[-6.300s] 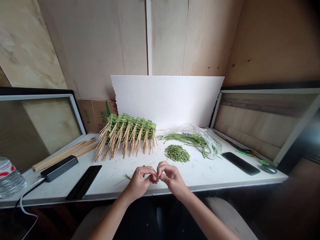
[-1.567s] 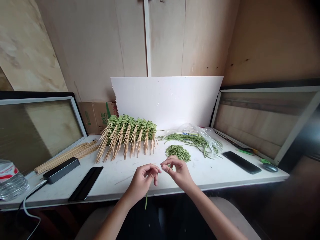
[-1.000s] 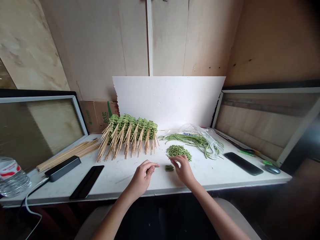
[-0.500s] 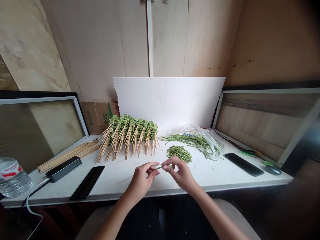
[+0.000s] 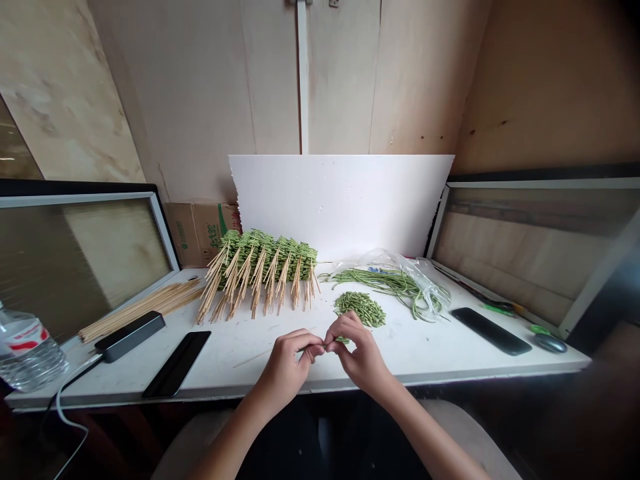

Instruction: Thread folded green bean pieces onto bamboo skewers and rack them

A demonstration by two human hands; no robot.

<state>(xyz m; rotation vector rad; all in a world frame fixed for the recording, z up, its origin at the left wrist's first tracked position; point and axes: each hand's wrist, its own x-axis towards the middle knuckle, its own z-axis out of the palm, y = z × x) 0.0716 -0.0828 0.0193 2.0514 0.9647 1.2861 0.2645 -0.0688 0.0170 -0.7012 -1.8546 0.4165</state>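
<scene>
My left hand [image 5: 290, 360] is closed with thumb and forefinger pinched around a thin bamboo skewer [image 5: 250, 360], whose tail sticks out to the lower left. The fingertips of my right hand [image 5: 357, 343] meet those of the left and are pinched too. A cut piece of green bean [image 5: 343, 340] shows under the right fingers; the spot where the fingertips meet is hidden. Just beyond the hands lies a heap of short cut green beans [image 5: 360, 308]. Farther left is a stack of bean skewers [image 5: 270, 263], their bare sticks pointing towards me.
Long uncut beans [image 5: 395, 281] lie partly under a clear plastic bag [image 5: 425, 280]. Loose bamboo skewers [image 5: 145, 308], a black box [image 5: 130, 335], a phone [image 5: 177, 363] and a water bottle [image 5: 27, 350] are at left. Another dark phone [image 5: 490, 330] and a mouse [image 5: 550, 343] sit right.
My hands have come together; the green bean piece that showed between the fingertips is now covered by them. The view has shifted slightly.
</scene>
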